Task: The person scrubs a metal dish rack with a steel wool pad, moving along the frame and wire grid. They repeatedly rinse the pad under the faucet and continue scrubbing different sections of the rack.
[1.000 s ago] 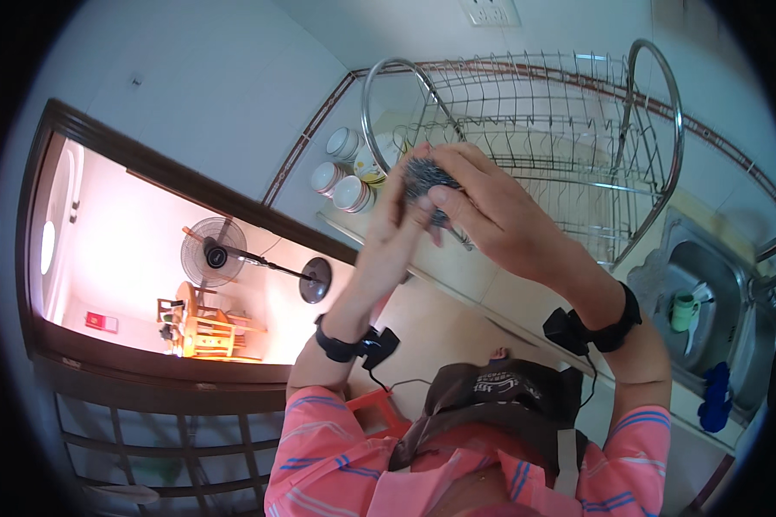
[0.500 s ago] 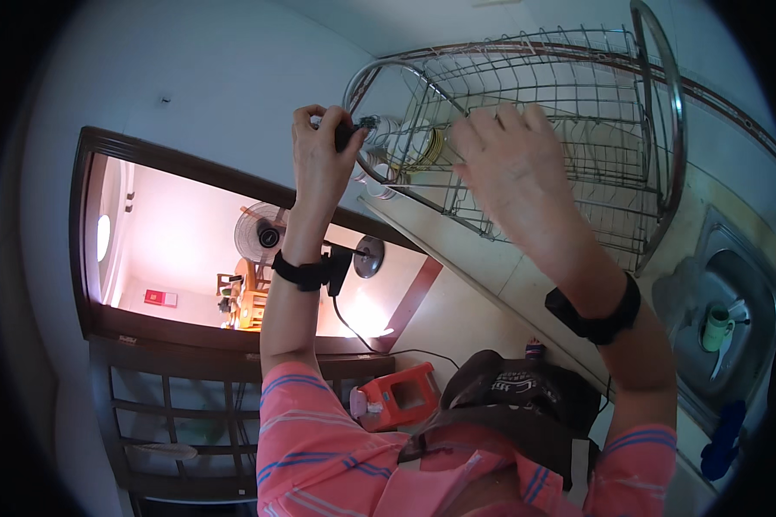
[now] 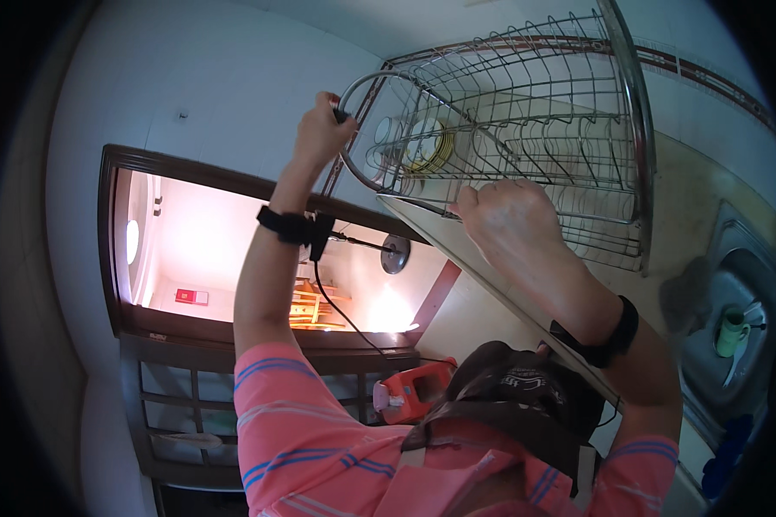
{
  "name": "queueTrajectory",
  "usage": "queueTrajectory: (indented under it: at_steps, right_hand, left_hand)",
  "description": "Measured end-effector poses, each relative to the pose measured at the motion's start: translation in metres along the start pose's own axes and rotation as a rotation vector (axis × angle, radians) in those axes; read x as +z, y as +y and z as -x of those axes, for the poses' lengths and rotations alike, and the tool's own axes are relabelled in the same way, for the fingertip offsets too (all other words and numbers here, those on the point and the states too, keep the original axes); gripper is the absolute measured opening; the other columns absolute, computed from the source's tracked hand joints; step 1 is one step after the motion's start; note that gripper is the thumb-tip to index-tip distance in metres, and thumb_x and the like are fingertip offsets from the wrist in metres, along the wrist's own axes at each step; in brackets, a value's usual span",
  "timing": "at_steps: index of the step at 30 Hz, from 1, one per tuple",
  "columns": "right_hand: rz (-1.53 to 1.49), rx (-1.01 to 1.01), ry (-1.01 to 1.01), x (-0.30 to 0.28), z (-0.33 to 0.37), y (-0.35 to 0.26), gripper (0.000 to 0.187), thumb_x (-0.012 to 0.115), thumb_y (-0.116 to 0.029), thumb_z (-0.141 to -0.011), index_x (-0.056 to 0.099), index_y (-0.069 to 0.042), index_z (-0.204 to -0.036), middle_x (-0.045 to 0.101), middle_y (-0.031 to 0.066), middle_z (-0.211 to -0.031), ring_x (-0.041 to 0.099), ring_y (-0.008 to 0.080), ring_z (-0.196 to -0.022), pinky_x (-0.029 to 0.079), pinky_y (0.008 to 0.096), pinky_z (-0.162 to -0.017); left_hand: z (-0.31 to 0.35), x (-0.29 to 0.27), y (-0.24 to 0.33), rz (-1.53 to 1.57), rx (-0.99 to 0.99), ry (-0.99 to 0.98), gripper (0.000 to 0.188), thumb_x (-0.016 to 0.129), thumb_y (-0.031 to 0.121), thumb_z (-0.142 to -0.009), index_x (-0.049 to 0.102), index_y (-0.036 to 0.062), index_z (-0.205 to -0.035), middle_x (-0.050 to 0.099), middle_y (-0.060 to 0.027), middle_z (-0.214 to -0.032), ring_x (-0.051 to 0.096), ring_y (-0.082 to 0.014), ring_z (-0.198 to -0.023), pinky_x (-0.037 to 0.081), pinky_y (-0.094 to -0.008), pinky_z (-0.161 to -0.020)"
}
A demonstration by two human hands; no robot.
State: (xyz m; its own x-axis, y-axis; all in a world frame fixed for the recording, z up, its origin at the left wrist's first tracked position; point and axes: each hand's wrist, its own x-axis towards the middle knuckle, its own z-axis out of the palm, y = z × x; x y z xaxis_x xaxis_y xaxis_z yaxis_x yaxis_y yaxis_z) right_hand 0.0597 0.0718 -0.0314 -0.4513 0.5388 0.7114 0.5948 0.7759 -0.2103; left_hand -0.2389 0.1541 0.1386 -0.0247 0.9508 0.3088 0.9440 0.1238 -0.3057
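My left hand (image 3: 317, 134) is closed on a small dark object (image 3: 341, 115) whose kind I cannot make out. It is beside the curved left end of a metal wire dish rack (image 3: 636, 112). My right hand (image 3: 510, 217) is closed at the rack's front lower rail, with its fingertips partly hidden. Inside the rack's left part, yellow-rimmed plates (image 3: 428, 146) stand on edge. Glasses (image 3: 388, 131) are beside them, seen through the wires.
A steel sink (image 3: 737, 258) holding a green mug (image 3: 732, 334) is at the right, with a dark blue cloth (image 3: 726, 457) near it. Left lies a dark-framed opening (image 3: 112, 241) onto a lit room. A red plastic container (image 3: 416, 392) is below, beside my dark apron (image 3: 526, 388).
The view has shifted. My left hand has moved slightly left, away from the glasses, still with the dark object. My right hand has moved down from the wires to the front rail and closed.
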Motion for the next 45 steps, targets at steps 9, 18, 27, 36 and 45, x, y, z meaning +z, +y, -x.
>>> queueTrajectory:
  at_steps: [9,18,27,36,45]
  right_hand:
    - [0.062,0.101,0.166,-0.016,0.006,0.001,0.023,0.072,-0.029,-0.083,0.056,-0.016,-0.071,0.049,-0.0028,-0.057,0.058,0.0166,-0.059,0.044,0.0323,-0.057]
    - [0.013,0.117,0.086,-0.019,-0.003,0.009,0.03,0.076,-0.035,-0.085,0.06,-0.014,-0.071,0.055,-0.0008,-0.058,0.059,0.0174,-0.055,0.046,0.033,-0.056]
    - [0.013,0.017,0.203,-0.015,0.001,0.016,0.033,0.083,-0.033,-0.076,0.056,-0.015,-0.07,0.048,-0.0002,-0.058,0.055,0.0186,-0.054,0.043,0.0342,-0.051]
    - [0.003,0.021,0.171,-0.018,0.002,0.016,0.031,0.082,-0.03,-0.077,0.056,-0.014,-0.071,0.05,0.0012,-0.061,0.055,0.019,-0.056,0.044,0.0342,-0.053]
    - [0.084,0.001,0.144,-0.024,0.004,0.019,0.03,0.082,-0.03,-0.079,0.058,-0.014,-0.074,0.048,0.0005,-0.063,0.056,0.0179,-0.06,0.045,0.0335,-0.056]
  left_hand:
    - [-0.106,0.002,0.004,0.428,0.116,-0.459,0.055,0.07,0.021,-0.088,0.055,-0.005,-0.134,0.071,-0.0091,-0.085,0.067,-0.0152,-0.073,0.053,-0.0289,-0.067]
    - [0.051,0.022,-0.021,0.923,-0.172,-0.178,0.052,0.063,0.019,-0.093,0.055,-0.0006,-0.14,0.068,-0.0052,-0.082,0.061,-0.0106,-0.069,0.049,-0.028,-0.062]
    - [0.049,0.031,-0.02,0.903,-0.083,0.091,0.055,0.063,0.016,-0.096,0.049,-0.0007,-0.147,0.073,-0.009,-0.086,0.065,-0.0112,-0.071,0.049,-0.0247,-0.062]
    - [0.123,0.068,0.016,1.092,-0.15,0.139,0.048,0.061,0.015,-0.099,0.054,-0.0023,-0.143,0.071,-0.0037,-0.083,0.061,-0.0061,-0.07,0.047,-0.0216,-0.061]
    - [0.067,0.045,-0.012,1.195,-0.196,0.1,0.056,0.063,0.019,-0.098,0.05,-0.0019,-0.148,0.068,-0.0006,-0.082,0.052,-0.0048,-0.06,0.037,-0.0202,-0.051]
